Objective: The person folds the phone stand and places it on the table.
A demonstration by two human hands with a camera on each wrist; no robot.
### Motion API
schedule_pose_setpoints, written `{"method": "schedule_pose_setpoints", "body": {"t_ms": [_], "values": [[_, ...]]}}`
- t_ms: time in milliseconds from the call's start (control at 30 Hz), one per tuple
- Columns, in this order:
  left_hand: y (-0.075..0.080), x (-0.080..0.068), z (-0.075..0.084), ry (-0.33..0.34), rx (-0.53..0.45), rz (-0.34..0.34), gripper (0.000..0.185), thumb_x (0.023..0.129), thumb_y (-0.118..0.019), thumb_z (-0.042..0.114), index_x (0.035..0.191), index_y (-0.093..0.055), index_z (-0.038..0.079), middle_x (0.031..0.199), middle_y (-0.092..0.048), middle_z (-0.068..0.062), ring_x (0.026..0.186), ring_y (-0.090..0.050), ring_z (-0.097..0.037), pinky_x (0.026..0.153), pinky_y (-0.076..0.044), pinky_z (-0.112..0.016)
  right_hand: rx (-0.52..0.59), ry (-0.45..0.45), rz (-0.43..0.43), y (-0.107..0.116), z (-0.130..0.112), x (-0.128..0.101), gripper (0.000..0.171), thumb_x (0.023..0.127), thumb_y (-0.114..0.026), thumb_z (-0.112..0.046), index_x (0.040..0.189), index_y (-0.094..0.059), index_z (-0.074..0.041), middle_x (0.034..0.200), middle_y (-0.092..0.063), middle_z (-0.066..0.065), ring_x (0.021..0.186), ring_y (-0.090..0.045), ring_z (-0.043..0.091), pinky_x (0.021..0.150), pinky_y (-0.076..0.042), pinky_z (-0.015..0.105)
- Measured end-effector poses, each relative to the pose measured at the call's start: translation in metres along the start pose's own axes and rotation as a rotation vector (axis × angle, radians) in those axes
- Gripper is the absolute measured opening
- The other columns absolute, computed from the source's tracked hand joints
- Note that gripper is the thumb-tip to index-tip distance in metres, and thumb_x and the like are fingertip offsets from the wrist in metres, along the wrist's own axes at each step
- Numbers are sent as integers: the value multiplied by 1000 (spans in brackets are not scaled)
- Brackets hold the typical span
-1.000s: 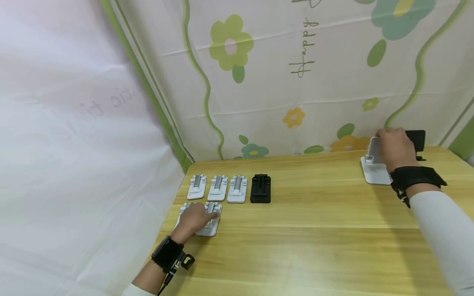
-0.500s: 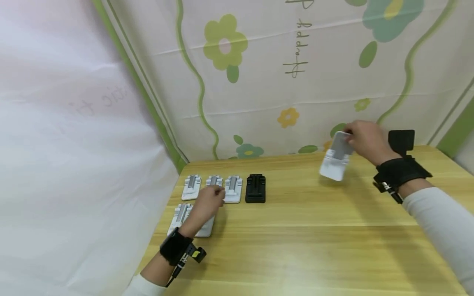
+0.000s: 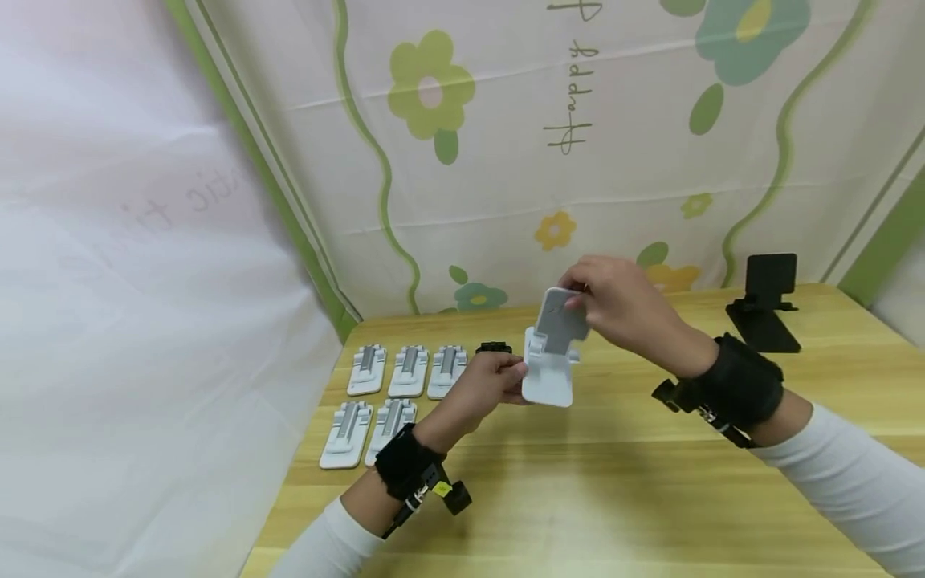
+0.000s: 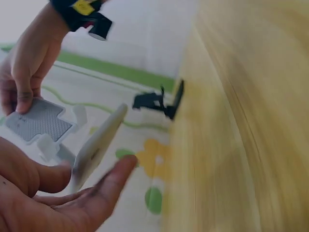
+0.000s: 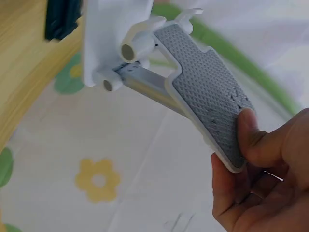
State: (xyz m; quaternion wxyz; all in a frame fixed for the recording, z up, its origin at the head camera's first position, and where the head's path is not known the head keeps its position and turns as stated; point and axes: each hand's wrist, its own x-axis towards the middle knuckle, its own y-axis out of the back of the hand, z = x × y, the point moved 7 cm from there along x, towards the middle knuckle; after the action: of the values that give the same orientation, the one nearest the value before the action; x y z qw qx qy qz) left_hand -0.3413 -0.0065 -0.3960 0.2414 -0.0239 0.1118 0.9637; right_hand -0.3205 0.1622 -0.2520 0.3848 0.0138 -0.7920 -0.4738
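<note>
Since the earlier frames the white phone stand (image 3: 551,353) has travelled from the far right of the counter (image 3: 650,482) to the middle, where it hangs in the air between both hands. At the same time the left hand (image 3: 487,385) has left the two white folded stands (image 3: 364,429) at the near left and come up to meet it.

The right hand (image 3: 614,309) reaches in from the right with its wrist bent, and its grip pinches the top edge of the stand's grey textured plate (image 5: 207,101), thumb on the face and fingers behind. The left hand comes up from the near left, its fingers mostly straight under and beside the white base (image 4: 96,145); the left wrist view shows the palm open and no closed grip on it.

Three more white folded stands (image 3: 408,371) lie in a row on the far left, with a black folded stand (image 3: 494,348) partly hidden behind the left hand. One black upright stand (image 3: 768,301) remains at the far right.
</note>
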Motion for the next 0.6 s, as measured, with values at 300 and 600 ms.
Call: {"method": "schedule_pose_setpoints", "body": {"t_ms": [300, 600], "values": [[-4, 2, 7, 30, -75, 6, 27, 102, -60, 4, 123, -66, -11, 115, -71, -23, 99, -76, -30, 85, -63, -37, 40, 38, 1, 1, -20, -5, 15, 87, -78, 2, 101, -74, -1, 96, -72, 10, 87, -66, 23, 72, -58, 37], [-6, 0, 6, 65, -210, -28, 29, 101, -60, 3, 126, -65, -11, 122, -69, -22, 103, -75, -27, 88, -62, -34, 456, -209, -215, -31, 24, -14, 71, 85, -86, -23, 144, -52, -5, 132, -66, 16, 122, -66, 36, 100, -56, 51]]}}
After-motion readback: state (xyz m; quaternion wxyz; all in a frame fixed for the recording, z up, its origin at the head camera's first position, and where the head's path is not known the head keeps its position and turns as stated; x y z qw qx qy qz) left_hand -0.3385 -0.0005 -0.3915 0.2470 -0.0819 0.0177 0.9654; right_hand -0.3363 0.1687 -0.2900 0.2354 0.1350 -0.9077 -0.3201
